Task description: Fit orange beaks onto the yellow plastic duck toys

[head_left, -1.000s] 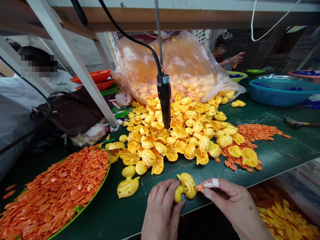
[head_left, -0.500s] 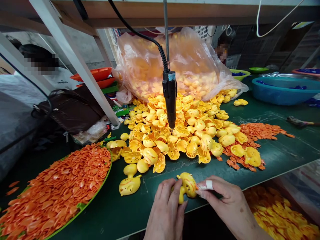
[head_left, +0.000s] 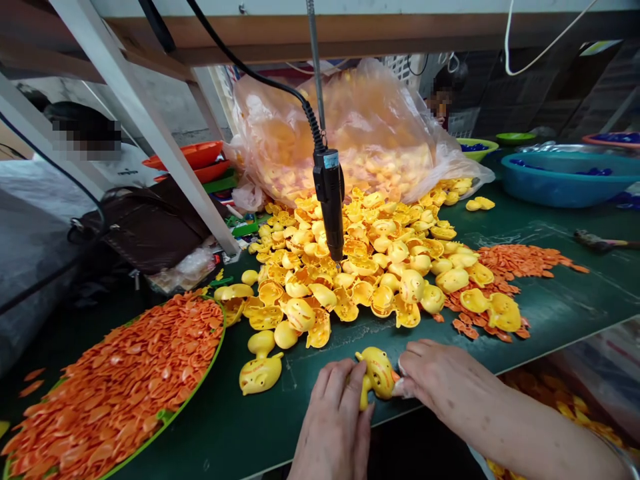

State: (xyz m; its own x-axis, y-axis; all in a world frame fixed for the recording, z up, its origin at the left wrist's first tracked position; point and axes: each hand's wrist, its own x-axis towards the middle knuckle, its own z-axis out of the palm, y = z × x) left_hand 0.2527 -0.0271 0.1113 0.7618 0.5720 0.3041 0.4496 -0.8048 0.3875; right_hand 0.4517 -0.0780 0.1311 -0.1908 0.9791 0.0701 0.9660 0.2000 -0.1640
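A yellow plastic toy duck [head_left: 377,372] with reddish printed markings is at the table's front edge, an orange beak [head_left: 395,377] at its right end. My left hand [head_left: 336,415] is closed around the duck's left side, its fingers hiding part of it. From the right, my right hand [head_left: 433,373] has its curled fingers pinched at the beak; a white wrap shows on a fingertip. Left of my hands lies another yellow duck piece [head_left: 261,375]. A black electric screwdriver [head_left: 330,200] hangs tip down over a heap of yellow duck shell halves [head_left: 360,267].
A green-rimmed tray [head_left: 224,320] full of flat orange pieces stands at left. More orange pieces [head_left: 525,263] lie right of the heap. Behind are a large plastic bag [head_left: 340,127] of yellow parts and a blue basin [head_left: 565,183]. A metal post [head_left: 150,127] rises at left.
My right hand has rotated at the beak, its back now turned up and its forearm swung further across the right side. My left hand keeps its hold on the duck. The view shifted slightly.
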